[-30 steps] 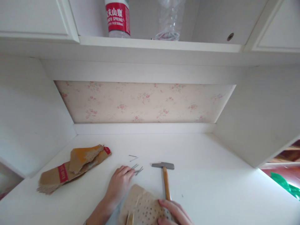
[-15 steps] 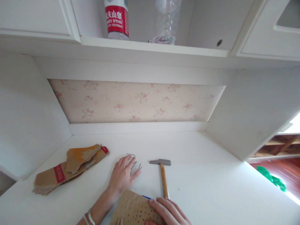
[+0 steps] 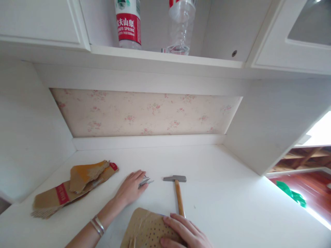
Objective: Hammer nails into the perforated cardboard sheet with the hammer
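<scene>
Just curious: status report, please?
Left hand on thin grey metal nails, grip unclear. Right hand flat on perforated brown cardboard sheet. Wooden-handled grey hammer beside nails.

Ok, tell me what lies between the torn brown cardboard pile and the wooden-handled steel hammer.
Head view: the left hand, fingers touching thin metal nails, on the white desktop.

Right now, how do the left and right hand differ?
Left hand reaches farther out, fingertips at the nails; right hand sits near, flat on the perforated cardboard. Left wrist wears bangles; right wrist is out of frame. Both are palm-down over the white desk.
</scene>
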The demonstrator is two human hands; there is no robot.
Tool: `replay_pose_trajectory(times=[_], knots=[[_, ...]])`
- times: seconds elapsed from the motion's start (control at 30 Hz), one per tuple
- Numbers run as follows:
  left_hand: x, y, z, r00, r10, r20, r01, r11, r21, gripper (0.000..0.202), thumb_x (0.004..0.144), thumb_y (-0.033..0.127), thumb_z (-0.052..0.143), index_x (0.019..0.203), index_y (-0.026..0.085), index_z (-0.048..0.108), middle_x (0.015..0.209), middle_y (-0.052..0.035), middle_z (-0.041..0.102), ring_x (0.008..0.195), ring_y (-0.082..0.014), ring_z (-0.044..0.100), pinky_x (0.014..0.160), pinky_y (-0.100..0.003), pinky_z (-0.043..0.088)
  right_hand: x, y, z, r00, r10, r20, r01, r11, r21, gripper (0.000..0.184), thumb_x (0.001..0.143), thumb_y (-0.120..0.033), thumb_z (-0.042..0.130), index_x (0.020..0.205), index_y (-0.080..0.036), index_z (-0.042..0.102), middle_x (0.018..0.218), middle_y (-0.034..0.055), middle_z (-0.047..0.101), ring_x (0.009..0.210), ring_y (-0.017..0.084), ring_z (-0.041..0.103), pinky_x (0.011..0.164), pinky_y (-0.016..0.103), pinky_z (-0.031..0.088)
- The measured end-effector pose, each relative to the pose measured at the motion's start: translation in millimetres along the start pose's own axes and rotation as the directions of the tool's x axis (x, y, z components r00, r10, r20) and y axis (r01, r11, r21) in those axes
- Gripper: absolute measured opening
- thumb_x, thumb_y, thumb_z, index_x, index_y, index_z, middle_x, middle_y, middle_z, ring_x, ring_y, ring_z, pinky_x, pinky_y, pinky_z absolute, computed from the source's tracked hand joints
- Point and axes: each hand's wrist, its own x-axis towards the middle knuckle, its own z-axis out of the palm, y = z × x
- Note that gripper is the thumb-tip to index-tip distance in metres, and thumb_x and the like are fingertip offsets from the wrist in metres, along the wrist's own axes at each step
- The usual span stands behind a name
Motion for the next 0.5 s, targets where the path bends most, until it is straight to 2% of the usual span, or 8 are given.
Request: replay_pose_trajectory(times=[0.17, 0.4, 0.5], knots=[[-4.2, -4.9, -1.8, 0.999, 0.013, -0.048, -0.014, 1.0, -0.026, 0.036, 0.095, 0.038, 0.051, 0.125, 0.024, 0.066, 0.131, -0.0073, 0.065, 0.121, -0.0247, 0.059, 0.107, -0.043, 0.043, 9.8, -12.8, -24.4, 0.973, -0.206, 0.104, 0.224, 0.951, -0.214, 0.036, 0.092, -0.037, 0.06, 0.128, -0.038, 0.064, 0.137, 0.0071, 0.062, 0.125, 0.031, 0.056, 0.098, 0.04, 0.053], [-2.3, -4.0, -5.8, 0.994, 0.053, -0.097, -0.06, 0.996, -0.068, 0.028, 0.095, 0.03, 0.051, 0.111, 0.027, 0.073, 0.112, -0.0043, 0.071, 0.109, -0.0225, 0.062, 0.102, -0.041, 0.047, 16.2, -17.4, -42.3, 0.96, -0.21, 0.183, 0.241, 0.956, -0.167, 0.04, 0.096, -0.033, 0.054, 0.136, -0.041, 0.056, 0.143, 0.0032, 0.058, 0.132, 0.028, 0.05, 0.11, 0.047, 0.041], [-0.7, -2.7, -2.9, 0.994, 0.055, -0.096, -0.064, 0.994, -0.09, 0.028, 0.094, 0.025, 0.051, 0.109, 0.027, 0.074, 0.108, -0.0038, 0.072, 0.101, -0.0207, 0.064, 0.096, -0.038, 0.05, 12.2, -14.2, -42.0, 0.964, -0.22, 0.152, 0.245, 0.955, -0.168, 0.043, 0.095, -0.033, 0.057, 0.137, -0.043, 0.054, 0.143, 0.0035, 0.057, 0.131, 0.028, 0.051, 0.108, 0.048, 0.042]])
